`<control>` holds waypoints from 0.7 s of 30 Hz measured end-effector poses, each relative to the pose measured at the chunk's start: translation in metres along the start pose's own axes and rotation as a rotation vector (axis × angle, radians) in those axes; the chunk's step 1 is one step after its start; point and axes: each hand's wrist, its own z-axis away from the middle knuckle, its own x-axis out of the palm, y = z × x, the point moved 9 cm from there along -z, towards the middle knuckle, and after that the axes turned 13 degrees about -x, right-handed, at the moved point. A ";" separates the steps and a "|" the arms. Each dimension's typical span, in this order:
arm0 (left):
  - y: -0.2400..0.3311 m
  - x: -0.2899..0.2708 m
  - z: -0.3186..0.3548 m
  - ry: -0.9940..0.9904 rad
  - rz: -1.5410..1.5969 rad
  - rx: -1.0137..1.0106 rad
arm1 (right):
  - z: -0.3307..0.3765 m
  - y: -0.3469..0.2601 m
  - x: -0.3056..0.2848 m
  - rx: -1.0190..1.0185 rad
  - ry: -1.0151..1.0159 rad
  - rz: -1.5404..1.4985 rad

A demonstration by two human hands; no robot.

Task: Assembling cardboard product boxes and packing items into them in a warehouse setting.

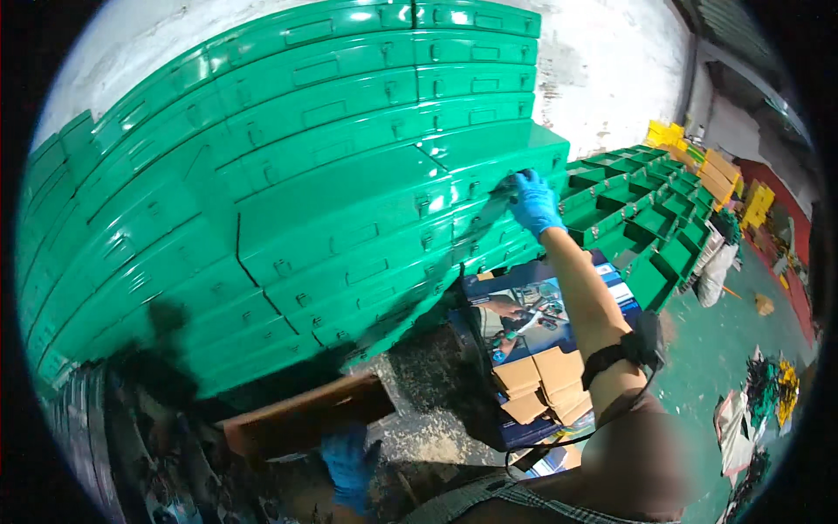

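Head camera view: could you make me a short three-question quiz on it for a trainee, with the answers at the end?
1. What colour are the gloves on the left hand and the right hand?
2. True or false: open green compartmented boxes appear to the picture's right of the stacked, latched green cases.
3. What is nearest the right hand? A, brown cardboard pieces; B, latched green cases; C, white wall.

Key: 1, blue; 2, true; 3, B.

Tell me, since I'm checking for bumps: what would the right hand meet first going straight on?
The right hand likely meets the green case ahead; whether they already touch is unclear.
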 end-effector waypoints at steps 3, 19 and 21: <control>-0.042 0.008 -0.022 -0.179 -0.297 -0.227 | 0.014 0.011 -0.002 -0.018 0.200 -0.101; -0.156 0.010 0.063 -0.166 0.056 -0.603 | -0.006 0.022 -0.049 -0.293 0.154 -0.152; -0.130 -0.013 0.057 -0.113 -0.043 -0.435 | 0.022 -0.002 -0.071 -0.276 0.221 -0.322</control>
